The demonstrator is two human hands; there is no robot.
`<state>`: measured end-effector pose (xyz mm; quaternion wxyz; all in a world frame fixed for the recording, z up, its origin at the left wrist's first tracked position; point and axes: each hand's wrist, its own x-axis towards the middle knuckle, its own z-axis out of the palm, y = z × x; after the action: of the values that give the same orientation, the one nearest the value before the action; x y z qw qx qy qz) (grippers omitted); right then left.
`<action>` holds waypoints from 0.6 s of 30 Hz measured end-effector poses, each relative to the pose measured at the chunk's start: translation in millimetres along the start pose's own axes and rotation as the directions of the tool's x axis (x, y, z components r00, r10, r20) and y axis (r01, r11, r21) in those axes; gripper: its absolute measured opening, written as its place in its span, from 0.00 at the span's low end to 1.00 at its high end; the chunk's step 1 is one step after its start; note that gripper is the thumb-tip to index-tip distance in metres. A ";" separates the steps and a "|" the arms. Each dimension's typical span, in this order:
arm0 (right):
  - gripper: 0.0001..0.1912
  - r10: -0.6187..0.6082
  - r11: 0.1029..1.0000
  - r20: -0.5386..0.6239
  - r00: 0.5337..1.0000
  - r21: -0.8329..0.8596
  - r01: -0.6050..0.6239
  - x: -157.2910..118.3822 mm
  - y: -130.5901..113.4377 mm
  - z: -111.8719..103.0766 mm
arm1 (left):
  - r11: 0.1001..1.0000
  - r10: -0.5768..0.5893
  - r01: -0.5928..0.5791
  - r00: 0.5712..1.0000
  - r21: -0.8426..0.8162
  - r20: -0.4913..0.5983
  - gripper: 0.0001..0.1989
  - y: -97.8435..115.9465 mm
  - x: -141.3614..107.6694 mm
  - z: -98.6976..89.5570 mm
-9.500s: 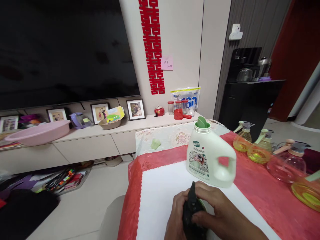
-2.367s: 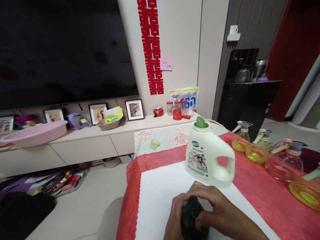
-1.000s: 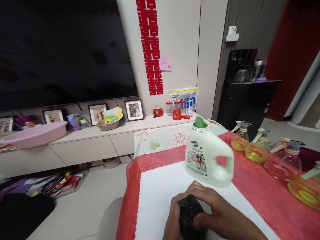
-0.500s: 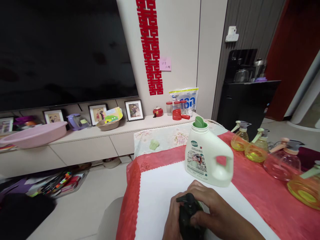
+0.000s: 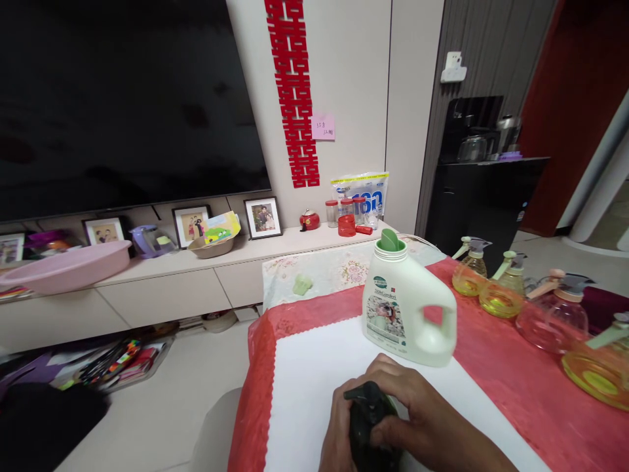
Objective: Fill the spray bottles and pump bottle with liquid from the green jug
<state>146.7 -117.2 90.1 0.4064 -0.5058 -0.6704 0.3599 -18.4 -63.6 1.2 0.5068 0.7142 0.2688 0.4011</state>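
Observation:
A dark pump bottle (image 5: 366, 432) stands at the front of the white mat (image 5: 307, 380), its black nozzle pointing left. My left hand (image 5: 338, 423) is wrapped round the bottle's left side. From the right, my right hand (image 5: 415, 406) grips the bottle near its top, thumb close to the pump collar and fingers reaching over behind it. The bottle's lower part is cut off by the frame. Just beyond my hands stands a pale green detergent jug (image 5: 407, 308), uncapped, with a green spout showing in its neck. Its handle faces right.
A row of clear pump bottles (image 5: 501, 298) with yellow and pink liquid lines the right of the red tablecloth (image 5: 496, 347). A light green cap (image 5: 303, 284) lies on the floral cloth at the back. Red-lidded jars (image 5: 346, 213) stand on the cabinet behind.
The view has shifted very slightly. Both hands keep the same grip on the pump bottle, and nothing else has visibly moved.

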 end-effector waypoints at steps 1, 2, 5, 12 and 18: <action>0.15 -0.010 1.000 0.004 1.000 0.014 0.010 0.0 -0.1 0.7 | 1.000 -0.010 0.010 1.000 0.006 -0.017 0.23 -1.1 -1.3 -0.4; 0.17 -0.013 1.000 0.004 1.000 0.022 0.013 0.0 0.1 1.4 | 1.000 -0.025 0.025 0.999 -0.002 -0.036 0.24 -2.9 -2.9 -0.5; 0.15 0.006 1.000 -0.016 1.000 0.015 -0.006 0.1 1.8 3.7 | 0.993 -0.091 0.084 0.993 -0.088 -0.076 0.33 -11.1 -8.3 1.7; 0.08 0.053 0.999 -0.048 0.997 0.014 -0.052 1.6 2.5 7.3 | 0.929 -0.161 0.119 0.982 -0.350 -0.095 0.56 -24.8 -9.8 14.8; 0.11 0.022 0.997 -0.088 0.996 0.074 -0.016 2.0 4.5 4.4 | 0.911 -0.168 0.120 0.982 -0.395 -0.091 0.50 -16.0 -5.9 12.4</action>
<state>144.1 -114.6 84.6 0.4506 -0.5126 -0.6332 0.3650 -10.7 -69.1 -17.7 0.6489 0.5518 0.2667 0.4509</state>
